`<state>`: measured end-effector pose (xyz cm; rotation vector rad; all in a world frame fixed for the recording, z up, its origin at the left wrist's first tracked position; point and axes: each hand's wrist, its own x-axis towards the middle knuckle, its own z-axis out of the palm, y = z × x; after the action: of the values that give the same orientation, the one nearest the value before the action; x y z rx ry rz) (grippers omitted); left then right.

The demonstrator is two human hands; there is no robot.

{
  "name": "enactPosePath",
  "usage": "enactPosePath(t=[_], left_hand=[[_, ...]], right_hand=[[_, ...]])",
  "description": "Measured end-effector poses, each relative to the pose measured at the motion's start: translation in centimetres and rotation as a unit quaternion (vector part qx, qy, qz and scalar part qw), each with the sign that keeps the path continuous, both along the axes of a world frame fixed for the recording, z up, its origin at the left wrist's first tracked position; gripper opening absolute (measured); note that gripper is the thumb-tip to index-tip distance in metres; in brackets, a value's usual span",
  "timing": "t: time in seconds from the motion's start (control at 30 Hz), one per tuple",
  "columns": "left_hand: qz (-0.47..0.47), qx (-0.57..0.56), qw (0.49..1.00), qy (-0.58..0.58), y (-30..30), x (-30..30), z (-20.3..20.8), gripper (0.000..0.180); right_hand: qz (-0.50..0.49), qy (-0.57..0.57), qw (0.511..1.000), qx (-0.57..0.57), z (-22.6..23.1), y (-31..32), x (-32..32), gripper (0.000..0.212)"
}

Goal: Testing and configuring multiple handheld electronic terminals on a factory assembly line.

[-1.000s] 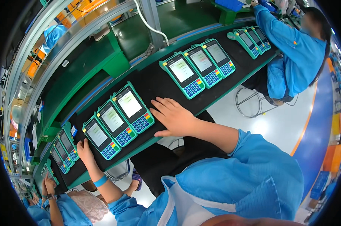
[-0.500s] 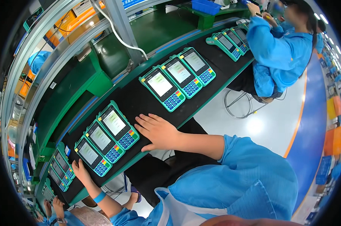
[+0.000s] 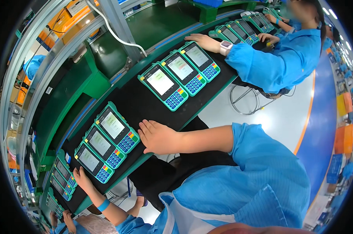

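Three green payment terminals with lit screens and coloured keypads lie side by side on the black mat (image 3: 145, 105): left (image 3: 90, 162), middle (image 3: 103, 146), right (image 3: 116, 127). My right hand (image 3: 157, 136) lies flat on the mat, palm down and holding nothing, just right of the right terminal's keypad. My left hand (image 3: 83, 180), a blue strap at its wrist, rests at the near edge of the left terminal with fingers apart, gripping nothing.
A second trio of terminals (image 3: 178, 74) lies further along the mat, where a co-worker's hand (image 3: 201, 41) in a blue coat touches the last one. More terminals (image 3: 238, 31) lie beyond. Another person's hands (image 3: 63, 220) work at lower left. A green conveyor (image 3: 106, 58) runs behind.
The view has swung, so the terminals sit lower and further left. My right hand stays flat beside the near trio. A co-worker's hand now reaches the second trio.
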<state>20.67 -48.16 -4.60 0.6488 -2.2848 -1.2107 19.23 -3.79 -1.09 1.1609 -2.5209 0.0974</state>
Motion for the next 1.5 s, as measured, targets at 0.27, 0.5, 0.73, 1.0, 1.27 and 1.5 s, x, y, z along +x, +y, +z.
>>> enactPosePath(t=[0.27,0.5,0.73,1.0,1.27,1.5], left_hand=[[-0.002,0.033,0.999,0.008,-0.2,0.2,0.0,0.053],[-0.012,0.06,0.998,-0.009,-0.2,0.1,1.0,0.057],[0.006,0.08,0.996,-0.023,0.3,-0.5,0.2,0.055],[-0.123,0.167,0.978,0.018,12.9,-1.1,2.9,0.039],[-0.174,0.312,0.934,0.023,24.7,-3.0,4.0,0.062],[-0.313,0.266,0.912,-0.004,32.8,-4.9,6.3,0.083]], right_hand=[[0.01,0.057,0.998,0.037,0.4,0.4,0.1,0.045],[0.03,-0.021,0.997,-0.074,0.2,1.9,0.5,0.041],[0.006,-0.091,0.994,-0.063,0.7,1.9,0.6,0.042],[-0.031,-0.017,0.992,-0.117,1.6,11.2,-0.2,0.035],[-0.162,0.008,0.982,-0.093,1.1,20.2,-1.5,0.038],[-0.252,0.033,0.961,-0.112,1.4,27.2,-2.9,0.04]])
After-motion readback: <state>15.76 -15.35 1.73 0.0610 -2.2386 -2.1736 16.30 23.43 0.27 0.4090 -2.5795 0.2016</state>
